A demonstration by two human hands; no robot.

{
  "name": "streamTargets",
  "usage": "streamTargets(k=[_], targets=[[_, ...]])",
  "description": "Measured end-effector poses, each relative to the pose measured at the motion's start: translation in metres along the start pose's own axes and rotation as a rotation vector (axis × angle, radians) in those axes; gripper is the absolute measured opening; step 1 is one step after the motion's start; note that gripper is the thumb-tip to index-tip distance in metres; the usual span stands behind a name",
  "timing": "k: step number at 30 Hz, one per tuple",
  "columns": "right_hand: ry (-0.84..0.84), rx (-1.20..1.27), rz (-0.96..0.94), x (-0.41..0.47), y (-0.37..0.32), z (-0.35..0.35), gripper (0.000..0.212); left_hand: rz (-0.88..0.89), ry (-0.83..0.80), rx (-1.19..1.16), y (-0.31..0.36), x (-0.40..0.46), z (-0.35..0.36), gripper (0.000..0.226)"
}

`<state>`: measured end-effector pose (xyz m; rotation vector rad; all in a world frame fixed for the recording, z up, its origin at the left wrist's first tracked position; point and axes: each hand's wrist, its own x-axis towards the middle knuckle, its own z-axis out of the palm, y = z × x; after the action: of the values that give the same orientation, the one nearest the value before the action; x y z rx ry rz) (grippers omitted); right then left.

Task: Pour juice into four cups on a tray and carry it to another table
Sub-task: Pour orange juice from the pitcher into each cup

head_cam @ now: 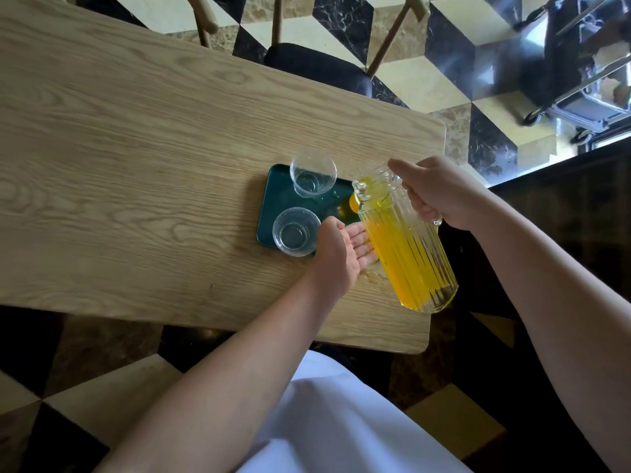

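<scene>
A dark green tray [269, 203] lies on the wooden table [136, 148]. Two clear cups stand on it without juice, one at the far edge [312, 177] and one at the near edge [296, 231]. My right hand [440, 192] grips the handle of a ribbed glass pitcher [406, 247] of orange juice, tilted with its spout over the tray's right part. A patch of orange [353, 203] shows under the spout; whatever cup is there is hidden by the pitcher. My left hand [341, 250] rests at the tray's near right corner, its fingertips hidden behind the pitcher.
A small wet patch [374, 276] lies on the table below the pitcher. A chair with a dark seat [317, 66] stands at the table's far side. A wheeled metal cart [580, 63] is at the upper right on the checkered floor.
</scene>
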<state>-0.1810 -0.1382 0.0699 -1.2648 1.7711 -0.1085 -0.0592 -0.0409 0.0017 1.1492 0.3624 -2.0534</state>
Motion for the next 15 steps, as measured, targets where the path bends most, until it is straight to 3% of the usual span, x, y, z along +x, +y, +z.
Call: streamTargets(k=[15], targets=[[-0.039,-0.091,-0.022,0.018,-0.038,0.034,0.049,0.022,0.0,-0.09,0.027,0.0,-0.026,0.065]])
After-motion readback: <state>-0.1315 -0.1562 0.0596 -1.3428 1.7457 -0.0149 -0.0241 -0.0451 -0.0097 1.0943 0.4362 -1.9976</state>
